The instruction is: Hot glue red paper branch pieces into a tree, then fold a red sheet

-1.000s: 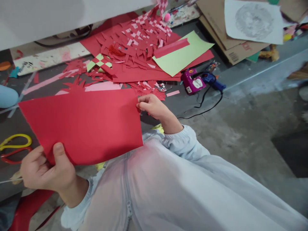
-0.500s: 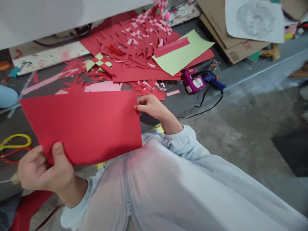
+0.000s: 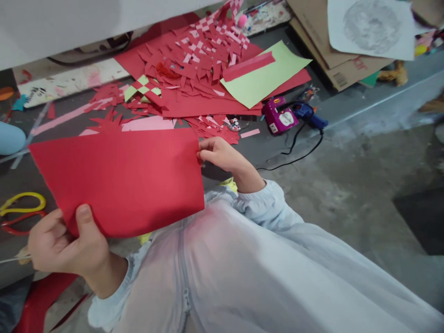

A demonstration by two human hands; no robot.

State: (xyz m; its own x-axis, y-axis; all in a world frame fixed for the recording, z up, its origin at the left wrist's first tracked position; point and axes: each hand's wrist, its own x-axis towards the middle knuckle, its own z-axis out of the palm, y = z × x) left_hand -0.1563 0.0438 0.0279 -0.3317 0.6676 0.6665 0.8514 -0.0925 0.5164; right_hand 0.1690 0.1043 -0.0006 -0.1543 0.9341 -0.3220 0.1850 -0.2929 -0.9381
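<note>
A sheet of red paper (image 3: 128,180) is held up in front of my body, its lower edge bowing slightly. My left hand (image 3: 69,245) grips its lower left corner, thumb flat on the face and fingers behind. At the right edge, the closed fingertips of my right hand (image 3: 220,157) pinch the sheet near its upper corner. Scissors with yellow and red handles (image 3: 22,210) lie on the table left of my left hand. Behind the sheet is a pile of cut red and pink paper strips (image 3: 194,69), some woven into checks.
A light green sheet (image 3: 256,83) lies right of the pile. Beside it are a purple device (image 3: 280,118) and a blue glue gun (image 3: 310,115) with a black cord. Cardboard (image 3: 342,76) and a printed drawing (image 3: 371,27) occupy the far right. A light blue cylinder (image 3: 10,138) stands at left.
My right hand has shifted very slightly right along with the view, and its fingertips overlap the sheet's face less. The red paper and my left hand are almost unmoved.
</note>
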